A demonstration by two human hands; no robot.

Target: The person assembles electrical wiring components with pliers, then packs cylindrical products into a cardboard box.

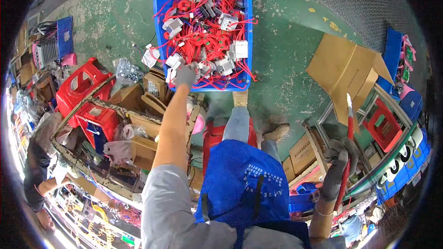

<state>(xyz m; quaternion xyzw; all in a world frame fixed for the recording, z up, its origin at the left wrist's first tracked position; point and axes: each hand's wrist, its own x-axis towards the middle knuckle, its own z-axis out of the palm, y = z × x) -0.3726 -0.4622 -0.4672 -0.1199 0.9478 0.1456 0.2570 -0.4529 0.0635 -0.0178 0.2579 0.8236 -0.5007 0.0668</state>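
"Two gloved hands headed the list; where was the left hand (187,75)?"

"Grey glove, forearm stretched forward; placed at the near left corner of one blue bin (249,14), fingers bent downward among pale modules (225,66); whether they pinched a module or only touched it, I could not tell."

"And the right hand (340,151)?"

"Grey glove likewise, well apart from the bin, on the far right of the lap; closed around one long red rod (350,129), pale at the tip, which stood nearly upright in the air."

"Contents of the bin?"

"Red wires (198,41), a great tangle, heaped nearly to the rim; white and grey modules scattered through them; several wire ends hung over the right side; one white module (150,56) lay outside the left wall, just beside it."

"Surroundings?"

"One green floor (281,41), paint worn, beneath the bin; one opened cardboard box (344,69) to the right; one red stool (85,87) to the left, near cartons and plastic bags; one blue apron (240,175) across the wearer's lap; one other person (39,175), partly visible, at the left edge."
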